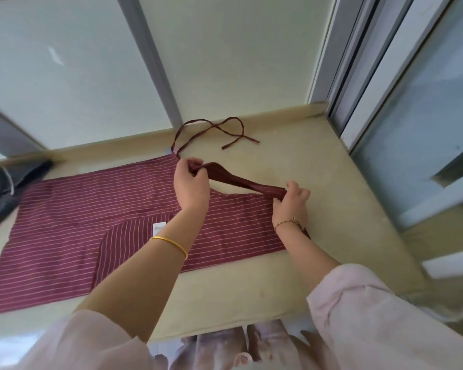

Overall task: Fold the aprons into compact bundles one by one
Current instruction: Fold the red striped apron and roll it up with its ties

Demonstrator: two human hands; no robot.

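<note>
While a maroon apron with thin white stripes lies spread flat on a beige ledge, both hands pinch a bunched fold of its upper edge, lifting it into a taut band between them. The left hand grips one end, a gold bangle on its forearm; the right hand grips the other, a thin bracelet at the wrist. The apron ties lie looped on the ledge beyond the hands, near the frosted window. A curved pocket and small white label show on the fabric. A dark object sits at the far left.
</note>
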